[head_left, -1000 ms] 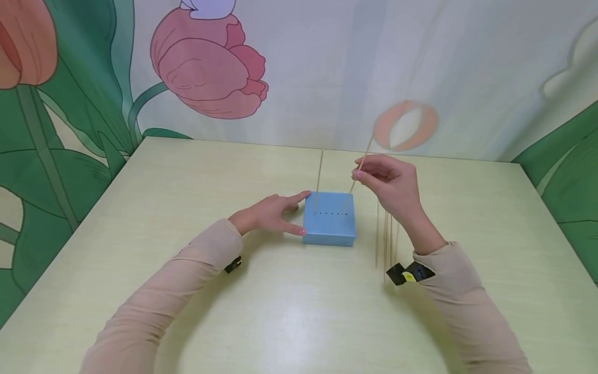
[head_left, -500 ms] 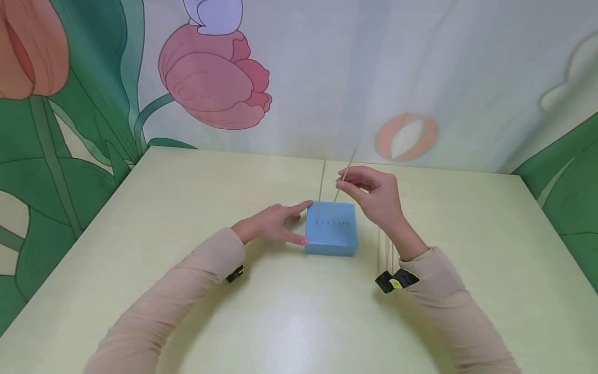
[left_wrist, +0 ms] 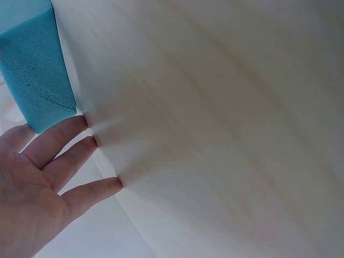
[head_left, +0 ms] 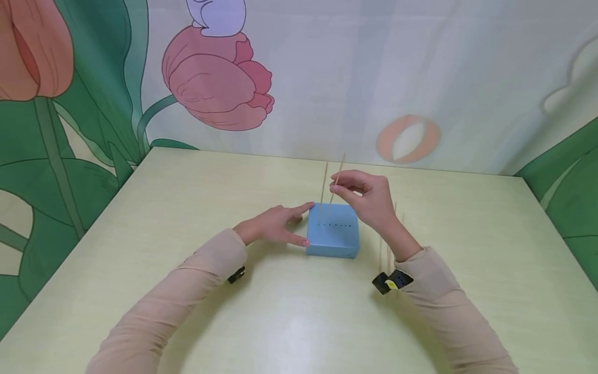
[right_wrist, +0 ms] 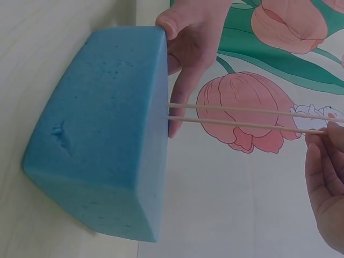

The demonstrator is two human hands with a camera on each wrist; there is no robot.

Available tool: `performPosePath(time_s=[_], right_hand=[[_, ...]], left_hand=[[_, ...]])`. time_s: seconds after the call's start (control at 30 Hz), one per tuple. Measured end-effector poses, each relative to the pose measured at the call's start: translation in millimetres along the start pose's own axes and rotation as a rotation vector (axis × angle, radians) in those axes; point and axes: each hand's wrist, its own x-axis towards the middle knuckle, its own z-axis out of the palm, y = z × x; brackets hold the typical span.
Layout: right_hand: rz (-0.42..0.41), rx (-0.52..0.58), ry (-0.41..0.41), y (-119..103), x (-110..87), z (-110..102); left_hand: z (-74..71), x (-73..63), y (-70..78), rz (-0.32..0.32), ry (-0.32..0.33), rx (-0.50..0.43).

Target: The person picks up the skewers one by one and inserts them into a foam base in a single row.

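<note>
A blue foam block (head_left: 333, 240) with a row of small holes sits on the table. One thin wooden stick (head_left: 323, 187) stands upright near the row's left end. My right hand (head_left: 366, 197) pinches a second wooden stick (head_left: 342, 163) between thumb and fingertips; it leans slightly, its lower end at the block's top just right of the first. In the right wrist view, both sticks meet the block close together. My left hand (head_left: 271, 223) touches the block's left side, index finger and thumb spread at its corners. In the left wrist view its other fingers (left_wrist: 62, 131) are fairly straight.
Several loose wooden sticks (head_left: 389, 254) lie on the table right of the block, partly hidden by my right forearm. A pale table (head_left: 289, 317) spreads around. Behind its far edge hangs a curtain (head_left: 322, 78) printed with flowers.
My right hand has moved left with its stick, from the right end of the hole row to beside the standing stick. My left hand stays at the block. The head view has shifted slightly.
</note>
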Motion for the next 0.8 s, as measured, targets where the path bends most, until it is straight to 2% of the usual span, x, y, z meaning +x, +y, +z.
performPosePath(time_s=[0.27, 0.47, 0.6, 0.7, 0.8], right_hand=[[-0.016, -0.031, -0.028, 6, -1.6, 8], [0.009, -0.073, -0.043, 9, -4.4, 12], [0.030, -0.115, -0.047, -9, -5.3, 12], [0.037, -0.131, -0.053, -6, -6.6, 12], [0.059, -0.128, -0.077, 8, -8.5, 11]], left_hand=[[0.1, -0.5, 0.7, 0.012, 0.002, 0.006], [-0.1, 0.3, 1.6, 0.011, 0.003, 0.018], [0.0, 0.4, 1.3, 0.012, 0.006, 0.016], [0.1, 0.4, 1.0, 0.015, 0.006, 0.014], [0.3, 0.1, 0.7, 0.013, 0.005, 0.012]])
